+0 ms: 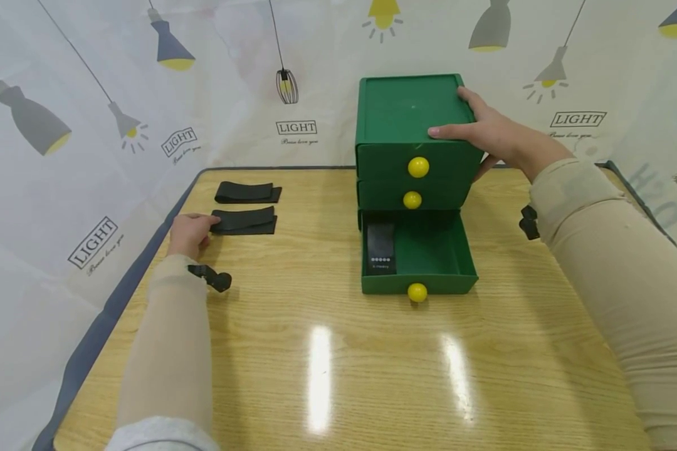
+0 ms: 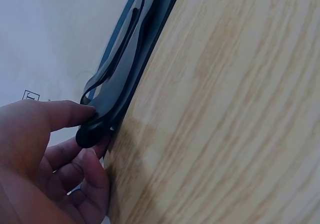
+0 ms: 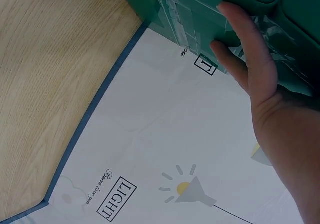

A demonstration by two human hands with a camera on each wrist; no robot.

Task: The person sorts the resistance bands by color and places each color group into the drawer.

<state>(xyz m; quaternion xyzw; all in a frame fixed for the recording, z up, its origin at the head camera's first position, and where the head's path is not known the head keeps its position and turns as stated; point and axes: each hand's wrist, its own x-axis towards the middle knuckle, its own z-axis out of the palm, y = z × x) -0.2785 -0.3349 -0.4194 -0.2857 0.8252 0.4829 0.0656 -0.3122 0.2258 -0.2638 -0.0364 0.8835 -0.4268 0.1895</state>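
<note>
At the left of the table, my left hand (image 1: 190, 233) pinches the folded end of the nearer black flat band (image 1: 245, 219). In the left wrist view, one finger lies on top of that band (image 2: 117, 91) and other fingers curl beneath its end. A second folded black band (image 1: 245, 191) lies just behind it. My right hand (image 1: 499, 131) rests on the right upper edge of a green drawer cabinet (image 1: 412, 109), fingers spread over its top and side. The cabinet's bottom drawer (image 1: 434, 250) stands pulled out, with a black strip (image 1: 380, 247) bearing white print along its left side.
Two upper drawers with yellow knobs (image 1: 418, 167) are closed. The wooden table (image 1: 293, 351) carries the cabinet at its back edge. A white cloth (image 1: 231, 81) printed with lamps hangs behind and at the sides. Clear tape (image 3: 175, 13) shows on the cabinet's side.
</note>
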